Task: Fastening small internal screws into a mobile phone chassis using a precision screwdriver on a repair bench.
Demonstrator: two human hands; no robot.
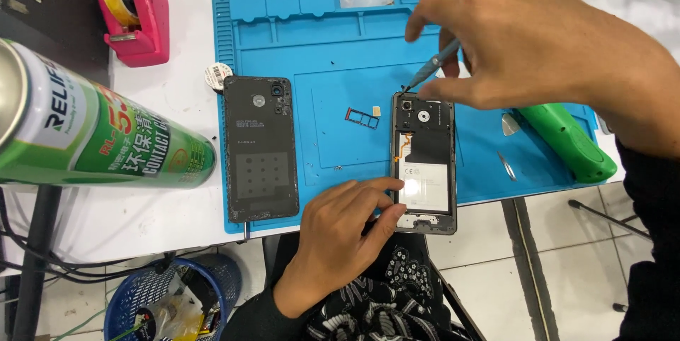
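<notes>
An opened phone lies back side up on a blue work mat, its battery and orange flex cable exposed. My left hand pinches the phone's lower left edge and holds it down. My right hand grips a thin grey screwdriver whose tip touches the phone's top left corner. The removed dark back cover lies on the mat to the left. A small red card tray rests between cover and phone.
A green tool, a metal pick and tweezers lie on the mat's right. A pink tape dispenser stands far left. A green spray can looms at left. A blue basket sits on the floor.
</notes>
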